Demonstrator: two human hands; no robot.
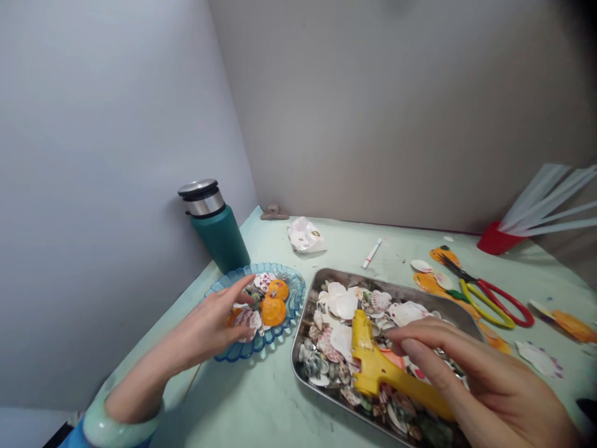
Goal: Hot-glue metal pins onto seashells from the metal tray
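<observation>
Just beyond the left hand (217, 320) stands a teal cylindrical bottle (219, 239) with a silver-and-black top. That hand is open, fingers spread over a translucent blue scalloped plate (298, 291) holding orange rounded shells (273, 311) and patterned ones. Between the hands, a rectangular metal tray (448, 304) is full of mixed shells; a yellow plastic glue gun (368, 362) lies on them, its handle running beneath the right hand (485, 376). This hand's thumb and forefinger come close together; whether they pinch anything, I cannot tell. Beyond it lie red-and-yellow-handled scissors (471, 279).
</observation>
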